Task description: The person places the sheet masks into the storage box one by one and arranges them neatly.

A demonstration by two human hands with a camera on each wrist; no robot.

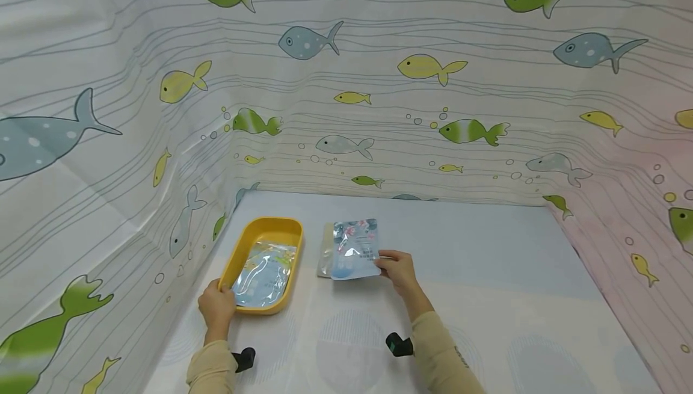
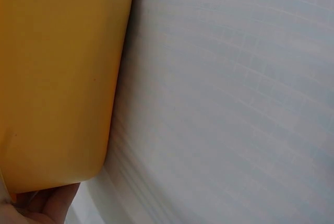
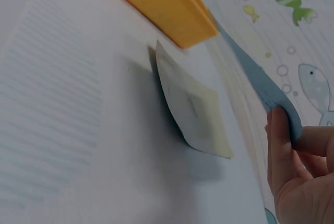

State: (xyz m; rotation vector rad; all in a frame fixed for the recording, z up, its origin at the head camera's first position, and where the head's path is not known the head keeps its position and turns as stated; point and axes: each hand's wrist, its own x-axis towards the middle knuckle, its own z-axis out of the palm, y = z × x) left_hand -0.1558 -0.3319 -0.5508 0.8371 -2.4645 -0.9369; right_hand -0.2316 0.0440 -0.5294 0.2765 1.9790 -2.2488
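At the left of the head view, a yellow plastic tray [image 1: 271,226] holds a shiny blue floral packet [image 1: 265,277]. My left hand [image 1: 216,305] grips the tray's near left corner; the left wrist view is mostly filled by the tray's outer wall [image 2: 62,78]. My right hand [image 1: 399,270] pinches the right edge of another blue floral packet [image 1: 353,249], thumb on one face and fingers on the other. Raised above the table, this packet partly covers a pale packet [image 1: 326,249] lying below it. The right wrist view shows a gap between the held packet [image 3: 253,72] and the lower packet [image 3: 193,112].
A pale patterned cloth covers the table [image 1: 465,249]. Fish-printed sheeting [image 1: 379,93] rises behind it and along both sides, close to the tray on the left. Small black devices [image 1: 399,344] sit at both wrists.
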